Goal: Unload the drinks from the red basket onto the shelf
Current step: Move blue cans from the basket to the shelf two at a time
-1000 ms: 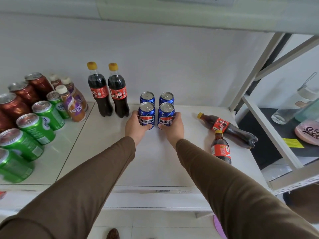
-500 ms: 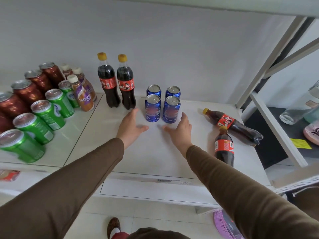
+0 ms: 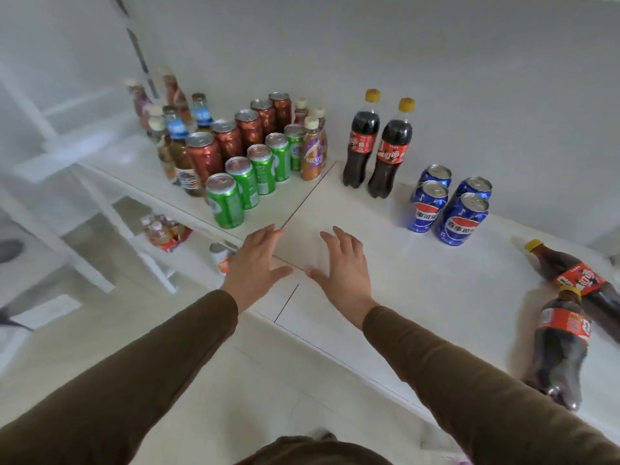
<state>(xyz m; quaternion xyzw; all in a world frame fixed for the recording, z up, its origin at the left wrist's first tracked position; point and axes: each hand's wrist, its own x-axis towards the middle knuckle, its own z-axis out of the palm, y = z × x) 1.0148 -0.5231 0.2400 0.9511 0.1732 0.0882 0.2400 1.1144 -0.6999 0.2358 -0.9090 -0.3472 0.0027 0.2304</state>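
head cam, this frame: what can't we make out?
- Red basket: not in the head view at all, so what's left to unload is unknown.
- Far-left bottles: motion blur, labels unreadable.
- Lower shelf items: blurred, partly hidden under the shelf.
- Lying cola bottle: base cut off by the right edge.

Cans [image 3: 449, 204] right of upright bottles [image 3: 375, 146] — on shelf [image 3: 419, 280]

Bright, even, diffuse light; shadows under the blue cans [image 3: 448, 204] are faint and soft. Motion blur smears the whole frame, worst toward the shelf's [image 3: 419, 290] left end. Wide-angle distortion bends the shelf edges and tilts the bottles.
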